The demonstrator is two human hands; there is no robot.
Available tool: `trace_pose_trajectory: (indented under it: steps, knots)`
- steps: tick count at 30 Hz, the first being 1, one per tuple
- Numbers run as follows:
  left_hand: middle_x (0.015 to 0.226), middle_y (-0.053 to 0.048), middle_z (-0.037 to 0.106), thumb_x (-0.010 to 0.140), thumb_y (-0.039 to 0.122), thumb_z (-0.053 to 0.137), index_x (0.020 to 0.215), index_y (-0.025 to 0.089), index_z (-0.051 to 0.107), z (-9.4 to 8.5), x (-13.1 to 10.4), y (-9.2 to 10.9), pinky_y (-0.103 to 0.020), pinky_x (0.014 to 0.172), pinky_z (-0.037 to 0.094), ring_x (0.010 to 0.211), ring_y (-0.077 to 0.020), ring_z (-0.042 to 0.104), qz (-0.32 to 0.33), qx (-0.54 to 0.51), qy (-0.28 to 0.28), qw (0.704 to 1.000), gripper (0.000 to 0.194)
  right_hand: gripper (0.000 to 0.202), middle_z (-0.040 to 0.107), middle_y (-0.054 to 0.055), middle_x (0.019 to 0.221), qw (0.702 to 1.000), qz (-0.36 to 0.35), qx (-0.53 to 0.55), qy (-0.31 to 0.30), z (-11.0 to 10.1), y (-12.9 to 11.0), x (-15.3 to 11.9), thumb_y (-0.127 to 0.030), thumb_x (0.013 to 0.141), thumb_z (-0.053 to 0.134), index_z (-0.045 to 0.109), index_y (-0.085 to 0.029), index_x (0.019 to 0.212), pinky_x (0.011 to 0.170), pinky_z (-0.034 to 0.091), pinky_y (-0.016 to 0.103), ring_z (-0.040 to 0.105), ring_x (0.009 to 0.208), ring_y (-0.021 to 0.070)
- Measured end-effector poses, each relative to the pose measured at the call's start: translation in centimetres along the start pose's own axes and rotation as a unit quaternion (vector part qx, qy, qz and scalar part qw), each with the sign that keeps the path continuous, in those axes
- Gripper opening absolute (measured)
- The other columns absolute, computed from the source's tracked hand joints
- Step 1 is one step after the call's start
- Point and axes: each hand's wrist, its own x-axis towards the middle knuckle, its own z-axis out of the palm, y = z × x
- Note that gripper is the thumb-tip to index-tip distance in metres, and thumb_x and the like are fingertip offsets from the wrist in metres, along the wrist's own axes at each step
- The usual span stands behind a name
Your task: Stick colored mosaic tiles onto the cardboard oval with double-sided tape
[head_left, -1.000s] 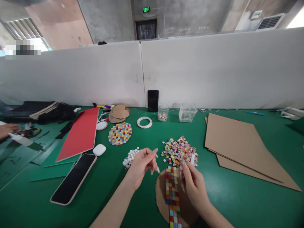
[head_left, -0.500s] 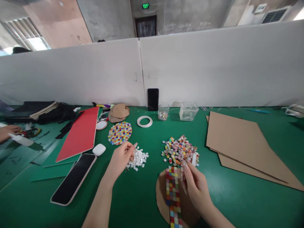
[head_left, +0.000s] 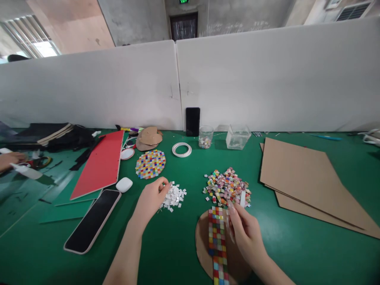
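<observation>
My left hand [head_left: 153, 194] is at the left edge of a pile of small white square tiles [head_left: 174, 196], thumb and fingertips pinched together; whatever they hold is hidden. My right hand [head_left: 246, 233] is closed in a pinch over a round brown cardboard piece [head_left: 203, 241]. A narrow white strip [head_left: 242, 198] shows just above its fingers; whether they grip it I cannot tell. Rows of coloured mosaic tiles [head_left: 218, 237] form a band down the cardboard, left of that hand. A heap of loose coloured tiles [head_left: 227, 185] lies just beyond it.
A disc covered in coloured tiles [head_left: 151, 164], a white ring roll [head_left: 181, 150], a clear cup [head_left: 205, 137] and a clear box [head_left: 238, 137] stand farther back. Phone [head_left: 92, 221] and red board [head_left: 99, 166] lie left, cardboard sheets [head_left: 297, 170] right. Another person's hand [head_left: 12, 160] is far left.
The whole view has tilted slightly downward. My left fingertips have dipped a little closer to the white tiles. My right hand stays nearly still over the cardboard.
</observation>
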Motion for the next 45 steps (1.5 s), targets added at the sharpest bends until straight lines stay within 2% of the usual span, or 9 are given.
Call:
trace_pose_trajectory:
  steps: [5,14,19,26,29,33,37,40,45]
  knots:
    - [0.051,0.004,0.044,0.084,0.043,0.038,0.062,0.020,0.049,0.26,0.17,0.18,-0.022,0.048,0.024,0.047,-0.0120,0.040,0.012,-0.015,0.032,0.999,0.034,0.033,0.035,-0.005,0.051,1.000,-0.010,-0.013,0.001,-0.11,-0.18,0.00,-0.033,0.091,0.038,0.035,-0.022,0.060,0.043,0.027,0.022,0.033,0.045,0.0104]
    - [0.053,0.004,0.054,0.085,0.040,0.038,0.090,0.022,0.053,0.36,0.29,0.22,-0.023,0.052,0.033,0.050,-0.0151,0.053,-0.015,-0.066,0.000,0.998,0.024,0.032,0.035,-0.005,0.053,0.999,-0.028,-0.021,-0.004,-0.22,-0.22,0.04,-0.031,0.092,0.037,0.034,-0.021,0.062,0.044,0.027,0.022,0.032,0.046,0.0100]
    - [0.050,0.008,0.043,0.086,0.032,0.035,0.113,0.023,0.044,0.69,0.30,0.09,-0.022,0.049,0.030,0.046,-0.0138,0.045,-0.004,-0.047,-0.004,0.999,0.030,0.033,0.032,-0.006,0.053,0.999,-0.026,-0.027,-0.004,-0.22,-0.32,0.18,-0.031,0.092,0.037,0.032,-0.021,0.061,0.043,0.026,0.022,0.030,0.046,0.0097]
    - [0.054,0.008,0.034,0.084,0.039,0.041,0.114,0.023,0.045,0.97,0.22,-0.06,-0.021,0.049,0.027,0.048,-0.0118,0.039,0.015,-0.063,-0.025,0.998,0.034,0.032,0.034,-0.005,0.053,0.999,-0.026,-0.029,-0.009,-0.36,-0.40,0.06,-0.032,0.092,0.036,0.034,-0.021,0.062,0.043,0.025,0.022,0.030,0.046,0.0099]
    - [0.051,0.008,0.036,0.087,0.034,0.033,0.117,0.022,0.043,0.88,0.01,0.27,-0.021,0.048,0.026,0.046,-0.0124,0.038,0.012,-0.071,-0.043,0.997,0.034,0.033,0.033,-0.006,0.052,0.999,-0.020,-0.029,-0.011,-0.41,-0.35,-0.01,-0.032,0.092,0.037,0.033,-0.021,0.062,0.043,0.025,0.022,0.030,0.046,0.0099]
    - [0.061,0.006,0.043,0.081,0.029,0.042,0.122,0.025,0.039,0.71,-0.18,0.52,-0.020,0.051,0.031,0.053,-0.0119,0.045,0.034,-0.083,-0.065,0.994,0.042,0.033,0.033,-0.005,0.054,0.999,-0.020,-0.023,-0.011,-0.29,-0.30,0.10,-0.032,0.092,0.037,0.033,-0.021,0.062,0.044,0.026,0.022,0.031,0.047,0.0099]
    - [0.053,0.007,0.041,0.084,0.040,0.037,0.117,0.024,0.043,0.77,-0.05,0.26,-0.020,0.047,0.028,0.047,-0.0126,0.042,-0.002,-0.085,-0.046,0.995,0.037,0.033,0.032,-0.006,0.053,1.000,-0.016,-0.013,-0.010,-0.21,-0.21,0.13,-0.031,0.092,0.037,0.031,-0.022,0.061,0.043,0.026,0.022,0.030,0.046,0.0096]
    - [0.050,0.007,0.043,0.087,0.035,0.029,0.119,0.023,0.042,0.80,0.02,0.09,-0.022,0.047,0.028,0.045,-0.0134,0.043,-0.021,-0.091,-0.059,0.994,0.037,0.033,0.033,-0.006,0.053,1.000,-0.014,-0.014,-0.016,-0.25,-0.17,0.07,-0.031,0.092,0.037,0.032,-0.022,0.061,0.044,0.026,0.022,0.031,0.046,0.0097]
    - [0.059,0.007,0.037,0.079,0.034,0.047,0.121,0.027,0.040,0.47,-0.08,0.27,-0.020,0.048,0.029,0.050,-0.0116,0.042,0.014,-0.066,-0.060,0.996,0.043,0.033,0.034,-0.005,0.053,0.999,-0.022,-0.027,-0.013,-0.28,-0.35,0.12,-0.031,0.092,0.037,0.032,-0.021,0.061,0.045,0.027,0.022,0.031,0.047,0.0102]
